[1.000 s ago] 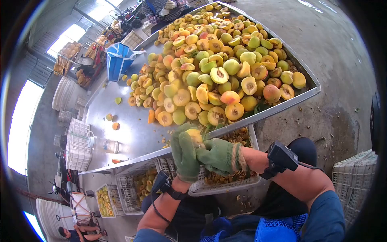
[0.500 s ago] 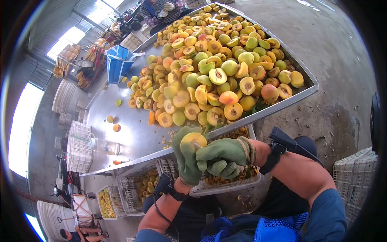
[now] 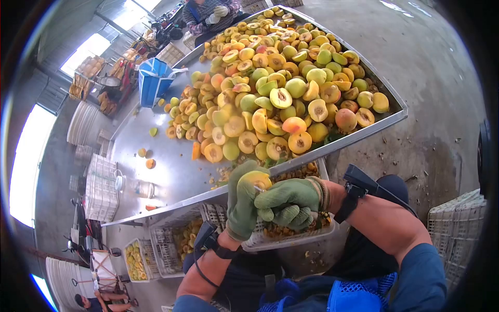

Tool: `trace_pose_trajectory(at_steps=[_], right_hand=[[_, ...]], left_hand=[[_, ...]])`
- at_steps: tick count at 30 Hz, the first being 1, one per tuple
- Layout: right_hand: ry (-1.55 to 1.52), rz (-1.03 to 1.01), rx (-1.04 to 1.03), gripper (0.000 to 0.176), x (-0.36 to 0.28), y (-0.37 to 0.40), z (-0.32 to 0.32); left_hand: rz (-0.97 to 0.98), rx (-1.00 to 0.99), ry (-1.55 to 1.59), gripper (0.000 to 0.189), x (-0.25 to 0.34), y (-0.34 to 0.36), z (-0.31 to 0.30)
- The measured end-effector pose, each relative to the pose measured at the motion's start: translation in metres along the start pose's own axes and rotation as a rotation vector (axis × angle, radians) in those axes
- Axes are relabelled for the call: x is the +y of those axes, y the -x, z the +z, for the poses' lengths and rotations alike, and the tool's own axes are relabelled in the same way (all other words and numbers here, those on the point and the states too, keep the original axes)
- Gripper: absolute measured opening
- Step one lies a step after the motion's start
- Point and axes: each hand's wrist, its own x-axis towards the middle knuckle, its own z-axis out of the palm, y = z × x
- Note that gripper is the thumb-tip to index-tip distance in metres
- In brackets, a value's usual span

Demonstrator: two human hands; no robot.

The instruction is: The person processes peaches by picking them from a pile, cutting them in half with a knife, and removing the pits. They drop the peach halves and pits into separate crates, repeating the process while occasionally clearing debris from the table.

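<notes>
In my left hand, gloved in green, is a yellow peach half, its cut face turned up toward me. My gloved right hand is closed right beside it, fingers curled round a thin metal tool. Only a short shiny bit of that tool shows at the fruit; its handle is hidden in the glove. Both hands are held over the near edge of a metal table, where a big heap of halved peaches lies, many with pits or brown hollows showing.
Below the table edge stand plastic crates with peach pieces; another crate is under my hands. A blue-and-white box sits on the table's far left. Across the table a gloved person sits. Stacked crates are at my right.
Both hands have shifted very slightly right, and the peach half has tilted a little in my left hand. The person across the table has moved their gloved hands.
</notes>
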Motion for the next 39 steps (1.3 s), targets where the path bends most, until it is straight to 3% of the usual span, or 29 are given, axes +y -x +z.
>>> trace_pose_trajectory(at_steps=[4,8,10,12,14,16,19,20,25,28,29,31,33,35,37,38,39], right_hand=[[0.263,-0.063,0.199,0.037,-0.002,0.002,0.026],[0.145,-0.011,0.096,0.034,0.007,0.004,0.022],[0.066,-0.019,0.028,0.038,0.019,0.002,0.018],[-0.021,-0.034,-0.081,0.039,0.028,-0.001,0.017],[-0.049,-0.073,-0.145,0.041,0.036,0.001,0.02],[-0.024,-0.119,-0.168,0.044,0.046,0.003,0.026],[-0.03,-0.047,0.171,0.054,0.052,0.014,0.035],[0.144,0.035,0.293,0.069,0.049,0.016,0.043],[0.435,0.237,0.71,0.087,0.069,0.005,0.042],[0.5,0.159,0.8,0.086,0.077,0.004,0.046],[0.505,0.121,0.837,0.084,0.079,0.002,0.05],[0.497,0.053,0.873,0.082,0.076,0.003,0.059],[0.471,0.004,0.857,0.079,0.073,0.002,0.068],[0.501,-0.035,0.858,0.073,0.069,-0.001,0.073],[0.565,-0.078,0.887,0.068,0.063,-0.006,0.081],[0.566,-0.031,0.914,0.053,0.057,-0.007,0.085],[0.578,-0.06,0.901,0.047,0.057,-0.009,0.081]], left_hand=[[-0.008,-0.024,0.074,0.053,-0.007,0.004,-0.007],[-0.084,-0.103,0.195,0.056,0.006,0.01,-0.007],[0.04,-0.111,-0.064,0.048,0.006,0.015,-0.007],[0.02,-0.066,0.01,0.05,0.013,0.023,-0.001],[-0.143,0.012,0.415,0.06,0.025,0.029,0.01],[-0.25,0.098,0.575,0.06,0.016,0.034,0.004],[-0.335,0.231,0.665,0.058,0.026,0.045,-0.009],[-0.334,0.225,0.658,0.058,0.019,0.047,-0.019],[-0.382,0.271,0.564,0.057,0.023,0.069,-0.041],[-0.396,0.106,-0.012,0.052,0.04,0.091,-0.082],[-0.254,-0.039,-0.488,0.052,0.039,0.098,-0.109],[-0.317,-0.175,-1.173,0.048,0.053,0.106,-0.153],[-0.798,-0.136,-1.58,0.04,0.084,0.118,-0.173],[-0.625,-0.071,-1.673,0.046,0.093,0.116,-0.186],[-0.513,0.083,-1.349,0.052,0.078,0.086,-0.185],[-0.452,0.152,-1.184,0.054,0.065,0.064,-0.182],[-0.29,0.191,-1.206,0.055,0.048,0.041,-0.178]])
